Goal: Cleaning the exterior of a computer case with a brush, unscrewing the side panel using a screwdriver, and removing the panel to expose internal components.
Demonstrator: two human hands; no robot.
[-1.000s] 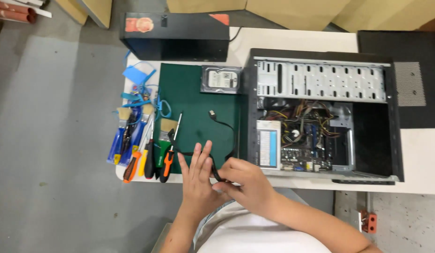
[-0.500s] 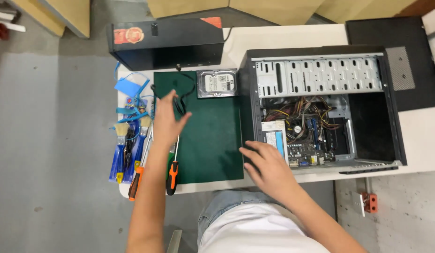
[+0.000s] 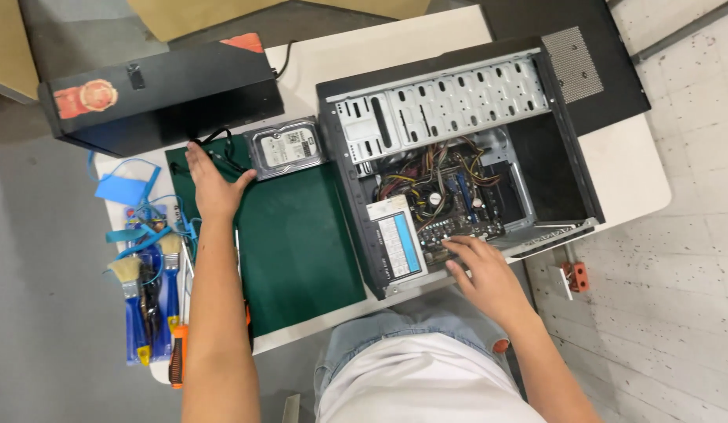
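One open PC case (image 3: 458,164) on bench (image 3: 622,172); right hand (image 3: 481,274), fingers spread, touches its board. Left hand (image 3: 211,184) flat, spread, on green mat (image 3: 301,243) by one hard drive (image 3: 284,147); two brushes (image 3: 144,270) left of mat.

The left hand (image 3: 210,185) lies flat on the far left corner of the mat (image 3: 297,243), over a looped cable (image 3: 223,145). Just right of that hand, a hard drive (image 3: 284,147) rests on the mat's far edge. Beyond the hand stands a long box (image 3: 160,94) on the table (image 3: 638,180). Left of the left forearm lie brushes (image 3: 133,298), and nearer the person a screwdriver (image 3: 177,356). Right of the mat, the opened computer case (image 3: 458,164) lies on its side. The right hand (image 3: 485,274) reaches into the case's near edge, fingertips on the circuit board (image 3: 458,227), with the power supply unit (image 3: 395,247) just to its left.
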